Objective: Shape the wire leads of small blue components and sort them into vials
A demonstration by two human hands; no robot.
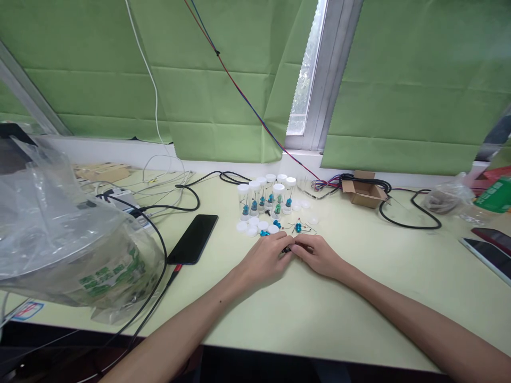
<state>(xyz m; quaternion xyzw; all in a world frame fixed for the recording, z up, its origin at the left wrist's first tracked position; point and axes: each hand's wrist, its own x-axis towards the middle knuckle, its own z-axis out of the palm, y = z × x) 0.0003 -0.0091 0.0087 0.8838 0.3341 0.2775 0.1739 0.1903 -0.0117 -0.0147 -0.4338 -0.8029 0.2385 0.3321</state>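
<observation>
My left hand (268, 256) and my right hand (318, 254) meet fingertip to fingertip just above the table, fingers closed. A small dark piece (286, 249) shows between them, mostly hidden by the fingers; its kind is unclear. Right behind the hands lie small blue parts with thin wires (298, 227) and a blue part (264, 233). Farther back stand several clear tubes with white caps (244, 202), upright, with blue or green parts inside. Loose white caps (252, 231) lie left of the wired parts.
On the left are a bulky plastic-wrapped tub (120, 255) and a black phone (194, 239) with its cable plugged in. A small open cardboard box (365, 194) and black cables (419, 226) sit at the back right. More phones (489, 258) lie far right.
</observation>
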